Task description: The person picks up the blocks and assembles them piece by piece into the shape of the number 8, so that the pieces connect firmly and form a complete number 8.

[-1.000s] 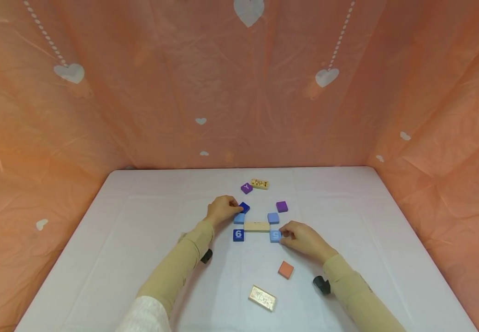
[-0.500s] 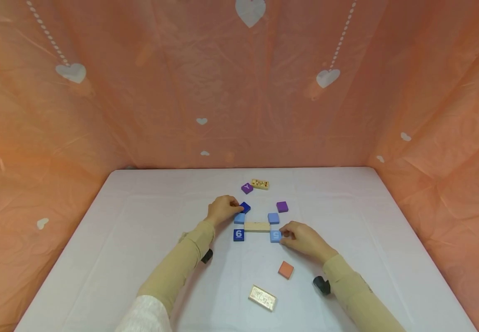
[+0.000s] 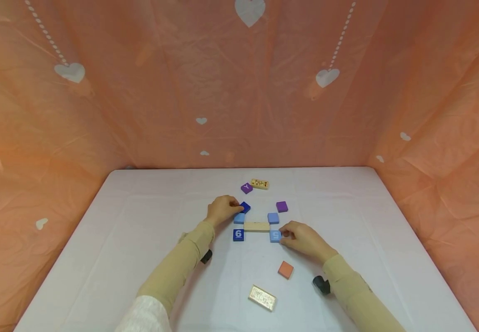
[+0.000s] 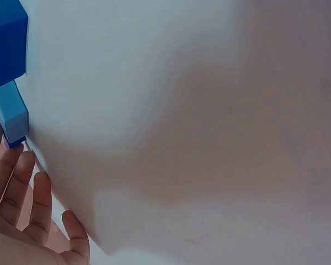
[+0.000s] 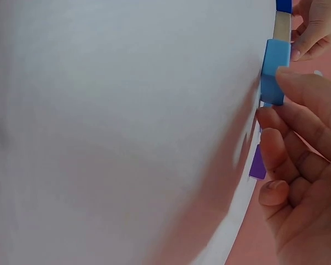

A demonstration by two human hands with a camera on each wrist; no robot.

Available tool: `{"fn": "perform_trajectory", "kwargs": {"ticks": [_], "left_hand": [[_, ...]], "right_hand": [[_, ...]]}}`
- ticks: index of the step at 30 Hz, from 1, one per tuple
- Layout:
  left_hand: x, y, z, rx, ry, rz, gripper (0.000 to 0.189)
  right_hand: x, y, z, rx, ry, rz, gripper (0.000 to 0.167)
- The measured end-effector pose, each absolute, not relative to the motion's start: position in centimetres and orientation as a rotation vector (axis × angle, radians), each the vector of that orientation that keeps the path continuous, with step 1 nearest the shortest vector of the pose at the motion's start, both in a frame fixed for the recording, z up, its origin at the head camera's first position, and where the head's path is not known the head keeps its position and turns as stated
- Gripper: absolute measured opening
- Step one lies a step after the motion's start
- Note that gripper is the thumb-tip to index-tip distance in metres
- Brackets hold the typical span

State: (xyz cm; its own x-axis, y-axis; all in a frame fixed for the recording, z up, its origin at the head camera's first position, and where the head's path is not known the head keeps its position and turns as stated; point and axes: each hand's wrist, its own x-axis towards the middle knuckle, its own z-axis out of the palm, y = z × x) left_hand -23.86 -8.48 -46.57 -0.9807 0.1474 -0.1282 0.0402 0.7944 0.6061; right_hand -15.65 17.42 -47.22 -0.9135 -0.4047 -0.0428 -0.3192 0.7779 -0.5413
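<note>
My left hand point(image 3: 222, 209) pinches a dark blue square tile point(image 3: 245, 207) that sits turned askew behind a light blue tile point(image 3: 239, 218). In the left wrist view its fingertips point(image 4: 26, 160) partly hide the tile's edge. On the other side, my right hand point(image 3: 305, 237) grips the light blue tile marked 5 point(image 3: 275, 236) at its right edge, thumb over the block in the right wrist view. Between the blue tiles lies a pale wooden block point(image 3: 257, 227). A dark blue tile with a 6 or 9 point(image 3: 238, 235) stands front left, and a plain light blue tile point(image 3: 273, 218) back right.
Farther back lie a purple tile with a Y point(image 3: 246, 188) and a patterned gold block point(image 3: 260, 184). A plain purple tile point(image 3: 282, 206) is to the right. Nearer are an orange tile point(image 3: 286, 269) and a gold block point(image 3: 262, 298), all on the white table point(image 3: 160, 198).
</note>
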Motion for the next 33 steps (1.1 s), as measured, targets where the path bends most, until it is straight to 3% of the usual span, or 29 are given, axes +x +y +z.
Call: {"fn": "perform_trajectory", "kwargs": {"ticks": [33], "left_hand": [[-23.4,-9.7,-47.3,0.237,2.767,1.065,0.032]], "right_hand": [[-15.3,17.4,-46.9,-0.573,2.815,-0.83,0.027]]}}
